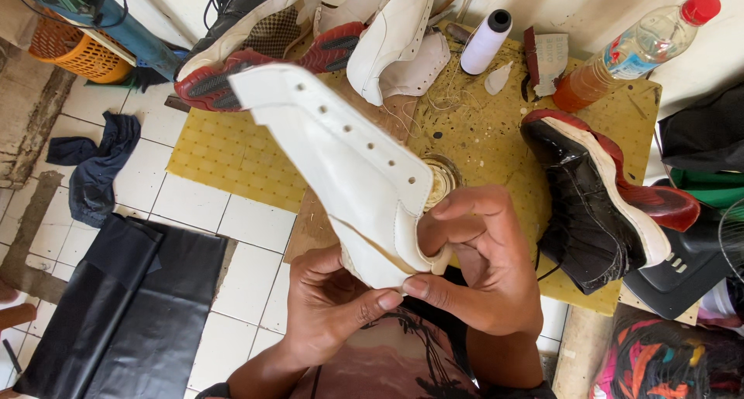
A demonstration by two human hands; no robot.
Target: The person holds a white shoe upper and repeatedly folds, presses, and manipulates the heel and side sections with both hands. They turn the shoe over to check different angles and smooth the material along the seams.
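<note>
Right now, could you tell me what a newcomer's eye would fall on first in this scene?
First, the white shoe upper at centre, pinched at its lower end by the left hand and right hand. Next, the black boot with a red sole lying on the yellow mat to the right. Behind it, a red-capped bottle of orange liquid lies tilted.
</note>
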